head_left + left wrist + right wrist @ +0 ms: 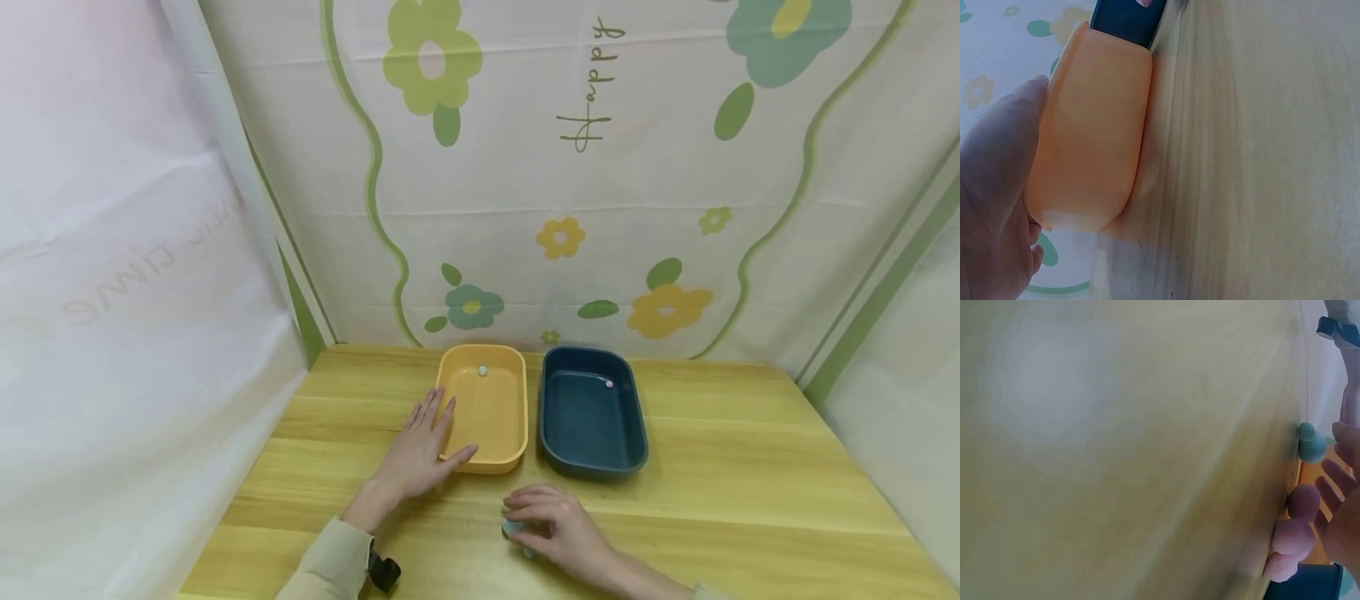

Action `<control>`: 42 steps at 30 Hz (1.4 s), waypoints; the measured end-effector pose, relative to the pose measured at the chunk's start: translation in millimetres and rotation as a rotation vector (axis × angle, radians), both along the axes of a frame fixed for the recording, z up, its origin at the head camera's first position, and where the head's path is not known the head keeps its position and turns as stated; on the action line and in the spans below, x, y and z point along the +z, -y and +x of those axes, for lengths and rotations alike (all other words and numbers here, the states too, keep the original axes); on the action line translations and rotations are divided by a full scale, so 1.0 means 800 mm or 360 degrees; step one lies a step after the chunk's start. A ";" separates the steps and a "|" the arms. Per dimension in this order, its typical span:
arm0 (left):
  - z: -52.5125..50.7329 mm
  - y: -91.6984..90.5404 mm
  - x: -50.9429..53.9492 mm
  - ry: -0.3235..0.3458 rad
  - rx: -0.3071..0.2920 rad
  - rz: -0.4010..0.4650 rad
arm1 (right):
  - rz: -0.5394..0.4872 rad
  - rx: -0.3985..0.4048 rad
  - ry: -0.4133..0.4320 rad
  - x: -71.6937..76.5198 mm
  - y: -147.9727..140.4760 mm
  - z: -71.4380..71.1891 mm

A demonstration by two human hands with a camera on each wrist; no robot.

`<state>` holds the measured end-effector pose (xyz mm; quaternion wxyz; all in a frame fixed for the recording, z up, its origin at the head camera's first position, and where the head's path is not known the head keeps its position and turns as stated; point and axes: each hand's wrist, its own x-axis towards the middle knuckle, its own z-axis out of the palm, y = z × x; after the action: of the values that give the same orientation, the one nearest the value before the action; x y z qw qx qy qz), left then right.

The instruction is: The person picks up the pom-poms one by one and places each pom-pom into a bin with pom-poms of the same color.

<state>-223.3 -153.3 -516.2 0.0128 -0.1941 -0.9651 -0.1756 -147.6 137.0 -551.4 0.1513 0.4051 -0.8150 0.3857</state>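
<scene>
My left hand (420, 454) rests at the yellow tray (487, 469), fingers straight along its left rim and thumb on the near edge. In the left wrist view the thumb (1022, 112) lies by the tray's rim. My right hand (558, 529) is low over the table, its bent fingers and thumb around a pale teal ball (512, 527). In the right wrist view a gap shows between that ball (1313, 448) and the nearest fingertips (1304, 501). A smaller teal ball (1305, 430) sits beside it. Contact with the thumb is unclear.
A navy tray (592, 468) stands right of the yellow one, with a small pink ball (609, 384) inside. Another pale teal ball (482, 371) lies in the yellow tray. The wooden table (750, 467) meets a flower-printed cloth (495, 183) behind the trays.
</scene>
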 end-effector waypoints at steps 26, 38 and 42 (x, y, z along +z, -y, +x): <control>0.000 -0.001 -0.003 -0.0010 0.0011 0.0011 | 0.0065 0.0109 0.0263 -0.001 -0.007 -0.009; -0.001 -0.001 -0.001 -0.0004 0.0005 0.0015 | -0.0081 0.0110 0.0211 0.002 -0.005 -0.007; -0.001 0.000 -0.003 -0.0015 0.0003 0.0010 | -0.0091 0.0065 0.0151 0.006 -0.005 -0.007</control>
<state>-223.8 -152.9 -518.7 0.0180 -0.1940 -0.9646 -0.1776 -153.0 141.2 -546.3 0.1162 0.3984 -0.8015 0.4306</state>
